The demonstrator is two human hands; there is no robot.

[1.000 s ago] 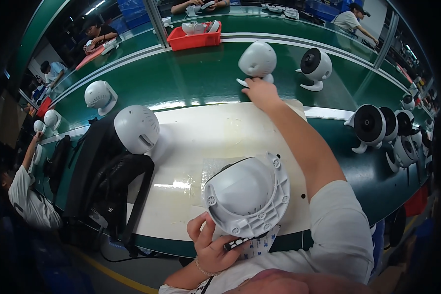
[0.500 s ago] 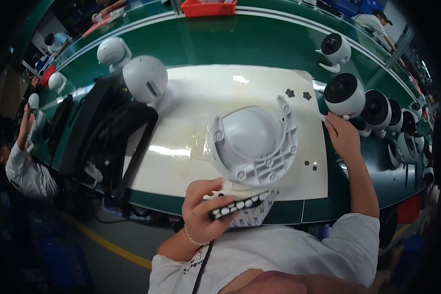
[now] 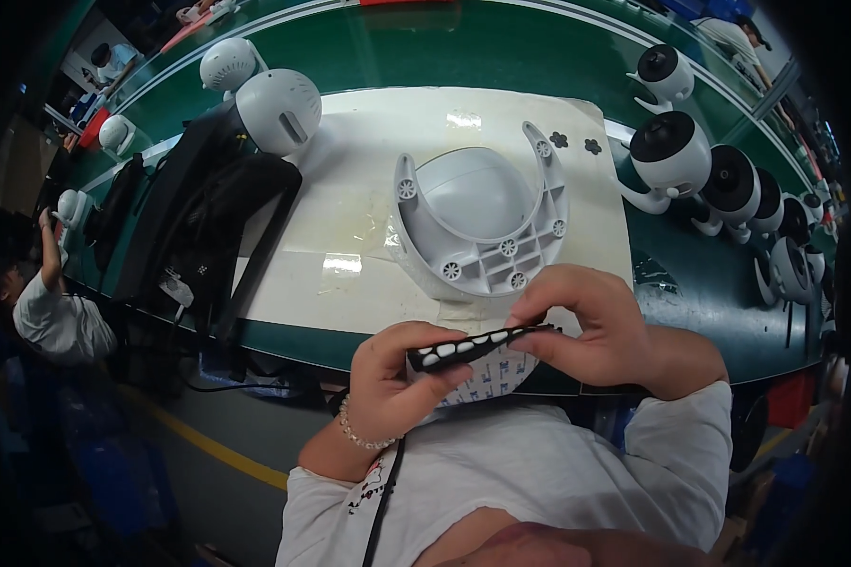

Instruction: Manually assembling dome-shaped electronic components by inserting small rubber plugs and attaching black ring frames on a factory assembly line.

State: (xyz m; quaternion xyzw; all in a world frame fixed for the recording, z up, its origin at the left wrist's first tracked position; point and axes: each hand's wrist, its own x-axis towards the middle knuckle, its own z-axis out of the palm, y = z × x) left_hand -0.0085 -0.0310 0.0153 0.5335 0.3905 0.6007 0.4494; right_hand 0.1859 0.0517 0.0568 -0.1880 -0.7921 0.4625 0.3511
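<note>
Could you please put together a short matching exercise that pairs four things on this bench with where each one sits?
Things:
1. black strip with white pads
2. white U-shaped plastic housing
3. white dome on the black stand
4. two small black flower-shaped pieces

Places:
A. at the cream mat's far right corner
B. held between the left hand and the right hand
C. lying in the middle of the cream mat
D. at the mat's far left edge

Pairs: 1-B, 2-C, 3-D, 4-A
</note>
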